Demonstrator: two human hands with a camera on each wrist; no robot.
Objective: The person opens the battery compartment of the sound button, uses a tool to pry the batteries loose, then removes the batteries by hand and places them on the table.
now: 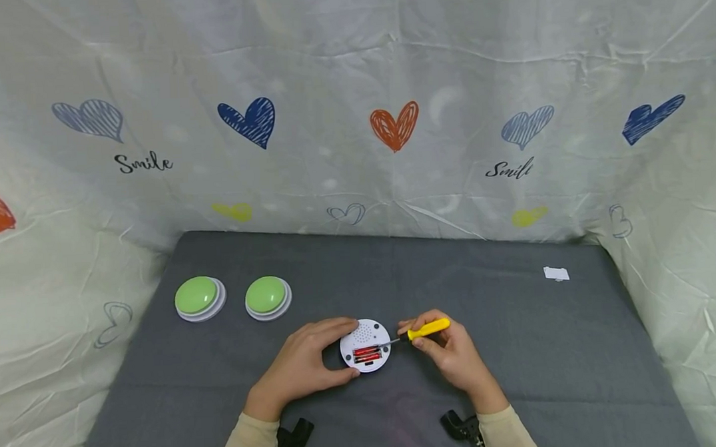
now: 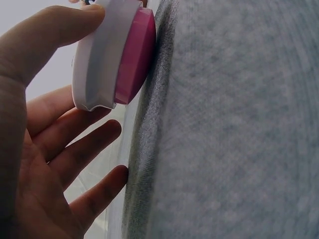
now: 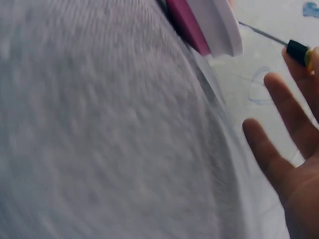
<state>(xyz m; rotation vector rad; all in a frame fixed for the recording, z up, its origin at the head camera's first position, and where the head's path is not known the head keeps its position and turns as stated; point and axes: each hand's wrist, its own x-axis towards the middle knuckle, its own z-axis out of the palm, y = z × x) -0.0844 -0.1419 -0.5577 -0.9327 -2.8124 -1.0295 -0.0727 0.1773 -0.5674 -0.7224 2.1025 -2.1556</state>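
Note:
A round white button buzzer [image 1: 367, 336] with a pink dome [image 2: 138, 57] lies upside down on the grey cloth. Its battery compartment is uncovered and shows red-and-black batteries [image 1: 366, 354]. My left hand [image 1: 304, 360] grips the buzzer's white rim from the left, thumb on the near side and fingers on the far side. In my right hand [image 1: 456, 360] is a yellow-handled screwdriver [image 1: 430, 329], pinched by the handle and pointing left. The tip of its thin shaft [image 3: 264, 34] reaches the right end of the battery compartment.
Two green-topped buzzers [image 1: 196, 295] [image 1: 266, 295] stand dome up at the back left of the grey table [image 1: 488, 311]. A small white piece [image 1: 556, 273] lies at the back right. Behind and beside the table hangs a pale curtain [image 1: 327, 65] printed with hearts.

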